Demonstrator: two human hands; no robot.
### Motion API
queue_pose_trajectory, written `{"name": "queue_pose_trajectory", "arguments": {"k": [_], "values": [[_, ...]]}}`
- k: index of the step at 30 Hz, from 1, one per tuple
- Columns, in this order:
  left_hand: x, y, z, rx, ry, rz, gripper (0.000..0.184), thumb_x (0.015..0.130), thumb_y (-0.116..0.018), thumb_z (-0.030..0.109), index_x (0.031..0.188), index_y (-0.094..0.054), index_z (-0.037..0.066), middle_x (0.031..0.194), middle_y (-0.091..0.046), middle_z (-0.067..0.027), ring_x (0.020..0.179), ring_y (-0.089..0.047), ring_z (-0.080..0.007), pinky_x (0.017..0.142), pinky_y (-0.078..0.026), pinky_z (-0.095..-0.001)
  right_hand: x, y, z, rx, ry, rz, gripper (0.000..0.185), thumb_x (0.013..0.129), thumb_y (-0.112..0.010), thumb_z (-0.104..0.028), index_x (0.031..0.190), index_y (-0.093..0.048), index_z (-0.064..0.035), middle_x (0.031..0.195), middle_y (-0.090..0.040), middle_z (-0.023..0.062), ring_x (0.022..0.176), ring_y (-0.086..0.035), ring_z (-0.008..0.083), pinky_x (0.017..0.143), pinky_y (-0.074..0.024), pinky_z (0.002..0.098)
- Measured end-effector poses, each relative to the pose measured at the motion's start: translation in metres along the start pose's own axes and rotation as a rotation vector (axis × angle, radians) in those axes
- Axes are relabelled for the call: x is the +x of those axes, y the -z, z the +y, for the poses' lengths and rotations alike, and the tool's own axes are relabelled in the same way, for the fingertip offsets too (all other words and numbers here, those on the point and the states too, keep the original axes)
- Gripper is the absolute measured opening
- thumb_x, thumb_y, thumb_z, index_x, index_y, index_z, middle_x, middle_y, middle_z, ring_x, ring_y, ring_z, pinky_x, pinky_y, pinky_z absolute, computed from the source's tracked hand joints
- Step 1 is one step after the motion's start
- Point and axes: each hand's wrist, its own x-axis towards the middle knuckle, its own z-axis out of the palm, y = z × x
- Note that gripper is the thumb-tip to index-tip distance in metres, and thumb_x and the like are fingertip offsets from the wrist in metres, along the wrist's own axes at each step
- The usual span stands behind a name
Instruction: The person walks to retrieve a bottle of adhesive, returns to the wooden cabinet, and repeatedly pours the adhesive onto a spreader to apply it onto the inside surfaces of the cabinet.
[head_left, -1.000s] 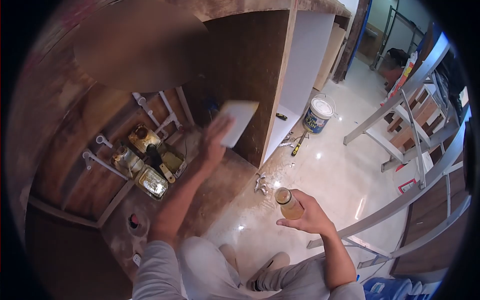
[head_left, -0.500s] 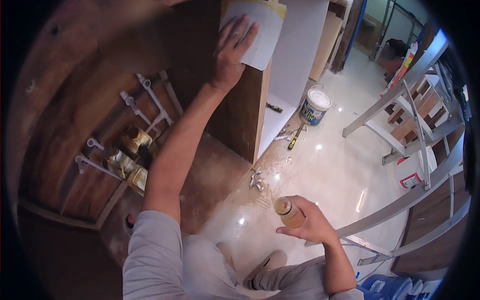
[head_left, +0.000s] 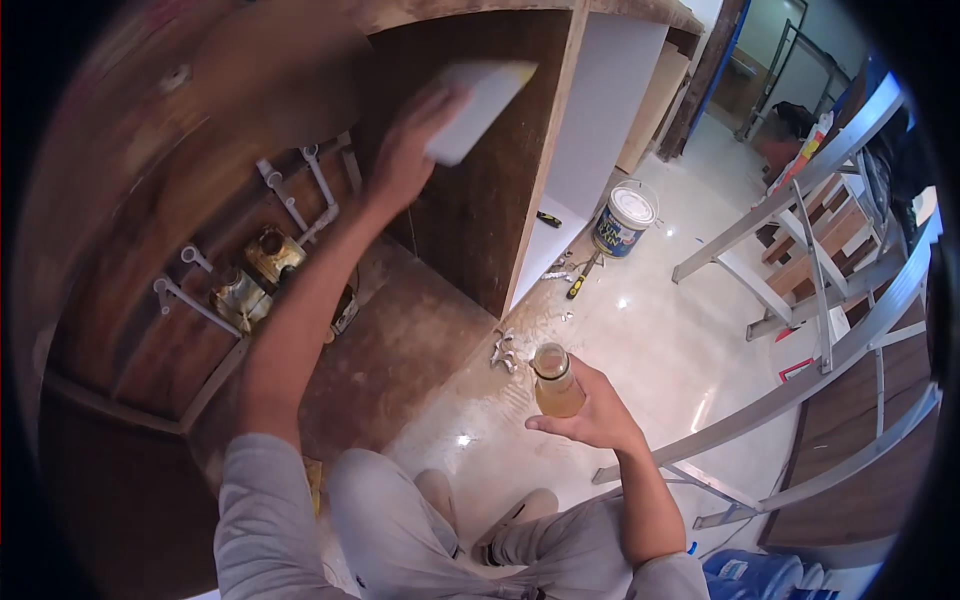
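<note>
In the upper middle of the frame, the left hand point(head_left: 412, 150) grips a white sheet point(head_left: 475, 112) with a yellowish far corner; the fingers, blurred, lie across its face and the thumb is hidden. The sheet is tilted in front of a dark brown panel point(head_left: 470, 225); whether it touches the panel cannot be told. Right of centre and lower, the right hand point(head_left: 598, 408) is wrapped around a clear bottle point(head_left: 557, 388) of pale yellowish liquid, its mouth toward the camera. Above the bottle, a yellow-and-black tool point(head_left: 581, 279) lies on the shiny floor point(head_left: 655, 330) near a lidded bucket point(head_left: 624, 222). White pipes point(head_left: 285, 198) show at left.
</note>
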Motion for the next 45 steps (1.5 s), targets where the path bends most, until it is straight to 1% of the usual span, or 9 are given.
{"name": "queue_pose_trajectory", "arguments": {"k": [2, 7, 12, 16, 22, 25, 28, 34, 45], "values": [[0.049, -0.009, -0.011, -0.130, -0.065, 0.144, 0.071, 0.064, -0.040, -0.021, 0.127, -0.052, 0.010, 0.126, -0.052, -0.0146, 0.120, -0.046, -0.0315, 0.104, -0.036, -0.0353, 0.003, -0.003, -0.001, 0.003, 0.018, 0.004, 0.060, 0.065, -0.082, -0.020, 0.115, -0.053, -0.0016, 0.104, -0.059, 0.0101, 0.096, -0.056, 0.0204, 0.087, -0.0436, 0.0311], [0.048, -0.022, -0.002, -0.023, -0.160, 0.078, 0.067, 0.066, -0.045, -0.018, 0.127, -0.052, 0.009, 0.126, -0.053, -0.0131, 0.120, -0.047, -0.0307, 0.102, -0.037, -0.0363, -0.004, 0.001, 0.005, 0.056, -0.069, 0.029, 0.060, 0.063, -0.084, -0.021, 0.112, -0.055, -0.0025, 0.100, -0.058, 0.0064, 0.093, -0.054, 0.0160, 0.085, -0.0430, 0.0295], [-0.062, -0.073, 0.001, 0.082, -0.058, -0.103, 0.052, 0.074, -0.056, -0.001, 0.124, -0.055, 0.012, 0.126, -0.054, -0.0088, 0.117, -0.050, -0.0286, 0.098, -0.039, -0.0386, -0.009, 0.004, 0.017, 0.008, -0.122, 0.046, 0.059, 0.061, -0.085, -0.022, 0.109, -0.056, -0.0027, 0.096, -0.058, 0.0047, 0.089, -0.054, 0.0150, 0.083, -0.0429, 0.0283], [-0.164, -0.111, -0.003, 0.002, 0.063, -0.275, 0.060, 0.071, -0.044, -0.012, 0.124, -0.055, 0.014, 0.132, -0.050, -0.0053, 0.121, -0.046, -0.0251, 0.100, -0.036, -0.0388, -0.007, 0.004, 0.021, -0.016, -0.126, 0.045, 0.059, 0.061, -0.085, -0.022, 0.108, -0.055, -0.0026, 0.095, -0.057, 0.0047, 0.088, -0.054, 0.0151, 0.082, -0.0432, 0.0285], [-0.308, -0.137, -0.030, -0.254, 0.281, -0.586, 0.041, 0.079, -0.053, -0.001, 0.119, -0.058, 0.008, 0.126, -0.054, -0.0137, 0.114, -0.052, -0.0302, 0.095, -0.042, -0.0390, -0.001, 0.004, 0.014, -0.008, -0.120, 0.000, 0.061, 0.063, -0.083, -0.016, 0.115, -0.053, -0.0015, 0.105, -0.060, 0.0101, 0.097, -0.057, 0.0188, 0.088, -0.0440, 0.0303], [-0.311, -0.159, -0.012, -0.201, 1.372, -0.673, 0.033, 0.084, -0.056, 0.007, 0.117, -0.055, 0.006, 0.119, -0.057, -0.0161, 0.107, -0.056, -0.0305, 0.090, -0.047, -0.0393, -0.006, 0.004, 0.016, -0.002, -0.126, 0.046, 0.060, 0.063, -0.083, -0.017, 0.113, -0.054, -0.0017, 0.102, -0.059, 0.0083, 0.094, -0.055, 0.0172, 0.086, -0.0435, 0.0296], [-0.369, -0.231, -0.033, -0.929, 1.753, -0.052, 0.029, 0.086, -0.057, 0.014, 0.114, -0.056, 0.007, 0.110, -0.059, -0.0170, 0.103, -0.058, -0.0280, 0.079, -0.051, -0.0395, -0.007, 0.006, 0.021, -0.016, -0.148, 0.025, 0.060, 0.062, -0.084, -0.019, 0.111, -0.054, -0.0020, 0.099, -0.058, 0.0066, 0.091, -0.054, 0.0162, 0.084, -0.0431, 0.0294], [-0.296, -0.245, 0.003, -1.265, 1.943, 0.450, 0.042, 0.084, -0.052, 0.006, 0.125, -0.041, 0.008, 0.118, -0.053, -0.0140, 0.108, -0.054, -0.0325, 0.090, -0.047, -0.0529, -0.009, 0.011, 0.024, -0.067, -0.104, 0.017, 0.061, 0.064, -0.082, -0.017, 0.115, -0.052, -0.0019, 0.104, -0.059, 0.0119, 0.095, -0.058, 0.0220, 0.085, -0.0448, 0.0311], [-0.060, -0.122, -0.001, -1.354, 1.536, 0.595, 0.044, 0.083, -0.046, -0.003, 0.124, -0.033, 0.002, 0.125, -0.042, -0.0226, 0.117, -0.043, -0.0438, 0.091, -0.040, -0.0670, -0.024, 0.013, 0.008, -0.056, 0.017, 0.029, 0.063, 0.064, -0.082, -0.018, 0.117, -0.052, -0.0023, 0.105, -0.059, 0.0135, 0.095, -0.058, 0.0249, 0.084, -0.0457, 0.0324]]}}
